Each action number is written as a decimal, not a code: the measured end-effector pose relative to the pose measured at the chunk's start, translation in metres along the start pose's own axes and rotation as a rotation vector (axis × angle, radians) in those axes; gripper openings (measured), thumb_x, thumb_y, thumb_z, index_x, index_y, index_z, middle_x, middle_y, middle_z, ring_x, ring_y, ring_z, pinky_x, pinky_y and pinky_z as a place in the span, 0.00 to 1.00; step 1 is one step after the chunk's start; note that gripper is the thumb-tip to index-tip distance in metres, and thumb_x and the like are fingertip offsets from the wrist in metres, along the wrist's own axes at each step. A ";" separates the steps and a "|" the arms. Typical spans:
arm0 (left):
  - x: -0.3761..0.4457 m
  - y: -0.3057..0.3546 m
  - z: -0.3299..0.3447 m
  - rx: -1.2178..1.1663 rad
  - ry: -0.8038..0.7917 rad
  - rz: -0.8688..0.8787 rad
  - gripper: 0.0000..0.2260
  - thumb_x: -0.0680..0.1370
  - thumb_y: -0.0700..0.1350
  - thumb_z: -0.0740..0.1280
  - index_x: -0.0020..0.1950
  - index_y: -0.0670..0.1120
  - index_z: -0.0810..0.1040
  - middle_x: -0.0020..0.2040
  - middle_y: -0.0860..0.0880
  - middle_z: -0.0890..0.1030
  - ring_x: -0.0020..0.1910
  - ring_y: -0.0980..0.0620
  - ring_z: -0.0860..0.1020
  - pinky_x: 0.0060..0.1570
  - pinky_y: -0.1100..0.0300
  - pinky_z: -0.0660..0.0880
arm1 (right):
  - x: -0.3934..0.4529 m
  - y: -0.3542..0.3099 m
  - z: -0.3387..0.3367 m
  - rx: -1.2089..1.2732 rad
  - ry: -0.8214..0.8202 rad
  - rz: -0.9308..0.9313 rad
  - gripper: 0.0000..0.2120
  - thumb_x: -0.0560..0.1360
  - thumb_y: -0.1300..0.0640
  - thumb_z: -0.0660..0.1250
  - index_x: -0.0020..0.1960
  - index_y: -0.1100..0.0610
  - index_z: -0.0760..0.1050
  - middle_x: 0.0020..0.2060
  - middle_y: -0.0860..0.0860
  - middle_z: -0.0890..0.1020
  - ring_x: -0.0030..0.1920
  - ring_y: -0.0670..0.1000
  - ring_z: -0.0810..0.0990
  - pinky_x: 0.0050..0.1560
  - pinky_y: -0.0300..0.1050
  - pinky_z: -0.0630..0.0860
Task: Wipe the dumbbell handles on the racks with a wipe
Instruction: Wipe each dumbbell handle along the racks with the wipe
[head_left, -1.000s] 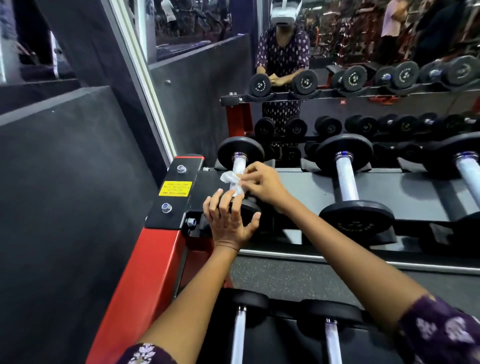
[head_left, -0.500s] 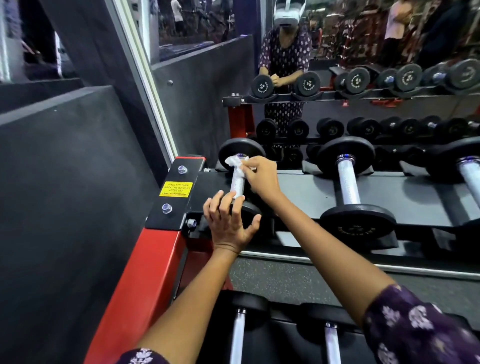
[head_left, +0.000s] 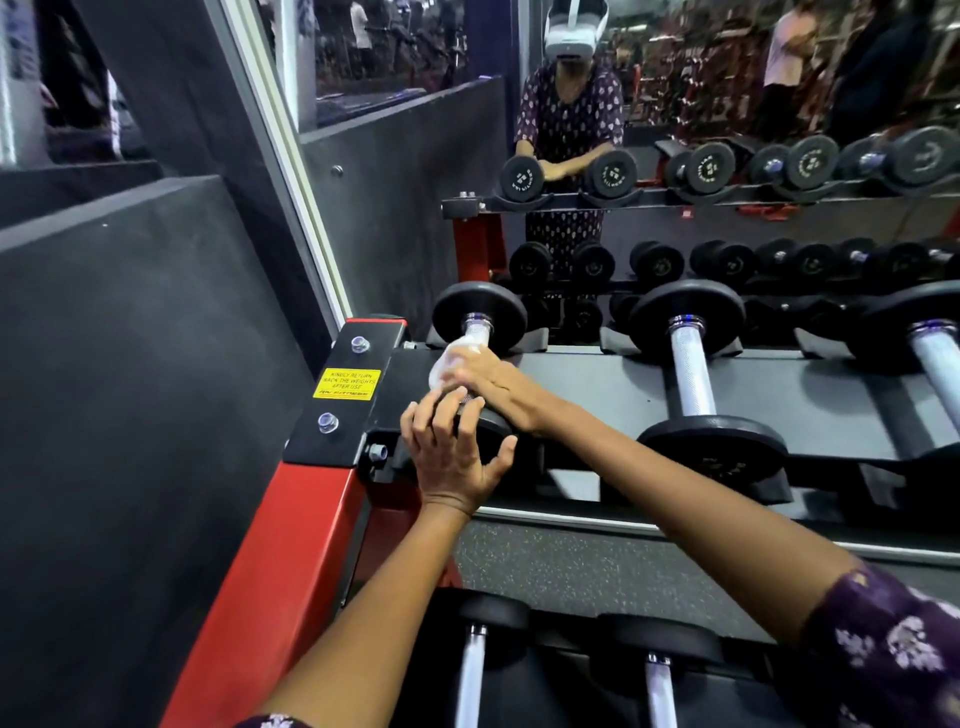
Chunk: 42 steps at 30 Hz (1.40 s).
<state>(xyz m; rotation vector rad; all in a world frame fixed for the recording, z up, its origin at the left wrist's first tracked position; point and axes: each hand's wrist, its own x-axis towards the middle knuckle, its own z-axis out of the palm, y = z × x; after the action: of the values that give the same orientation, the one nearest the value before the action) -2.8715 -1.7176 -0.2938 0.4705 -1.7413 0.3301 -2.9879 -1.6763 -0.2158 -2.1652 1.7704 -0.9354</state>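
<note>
- The leftmost dumbbell (head_left: 475, 332) lies on the upper shelf of the rack (head_left: 587, 384), its round matte-black far plate upright and its silvery knurled handle (head_left: 477, 328) running toward the viewer.
- A crumpled white wipe (head_left: 451, 361), thin and slightly glossy, is wrapped over the middle of that handle; only a short bare stretch of metal shows beyond it.
- The right hand (head_left: 493, 382) reaches across from the right, forearm stretched long, fingers curled over the wipe and clamping it to the handle. Its fingertips are hidden under the wipe and blurred.
- The left hand (head_left: 454, 447) comes up from below, fingers spread and bent over the near black plate of the same dumbbell, thumb out to the right, grasping its rim. The plate is mostly covered by the hand.
- The rack has a smooth grey shelf, a glossy red upright (head_left: 291, 545) on the left, and a black corner bracket bearing two domed bolts and a yellow sticker (head_left: 347, 384) whose small print is hard to read.
- A second dumbbell (head_left: 693, 374) sits well apart to the right; a third is cut off by the right edge.
- Handles on the lower shelf at the near edge are cut off by the frame.
- A mirror (head_left: 727, 130) behind the rack reflects the person and the dumbbell rows.
</note>
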 end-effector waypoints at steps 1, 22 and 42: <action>0.000 0.000 -0.001 -0.008 -0.006 0.001 0.22 0.80 0.61 0.52 0.58 0.44 0.68 0.59 0.45 0.69 0.59 0.43 0.69 0.67 0.49 0.56 | -0.006 -0.002 0.001 0.009 -0.016 0.017 0.17 0.81 0.61 0.49 0.56 0.67 0.74 0.57 0.58 0.73 0.57 0.52 0.68 0.61 0.29 0.59; 0.002 -0.003 -0.003 -0.011 -0.028 0.030 0.21 0.80 0.61 0.53 0.59 0.44 0.68 0.59 0.46 0.69 0.60 0.44 0.69 0.67 0.49 0.57 | 0.008 -0.009 -0.019 0.019 -0.119 0.028 0.11 0.72 0.67 0.65 0.54 0.64 0.78 0.48 0.56 0.82 0.47 0.43 0.78 0.50 0.34 0.71; 0.000 0.000 -0.005 -0.015 -0.040 0.007 0.22 0.80 0.61 0.51 0.58 0.43 0.67 0.59 0.44 0.68 0.59 0.43 0.68 0.62 0.44 0.62 | -0.007 -0.004 -0.004 0.304 0.360 0.442 0.13 0.69 0.57 0.72 0.32 0.65 0.77 0.23 0.52 0.73 0.25 0.41 0.66 0.30 0.36 0.63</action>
<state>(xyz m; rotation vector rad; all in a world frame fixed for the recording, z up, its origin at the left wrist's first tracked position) -2.8673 -1.7148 -0.2926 0.4632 -1.7837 0.3134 -2.9880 -1.6678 -0.2128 -1.4066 1.9828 -1.4179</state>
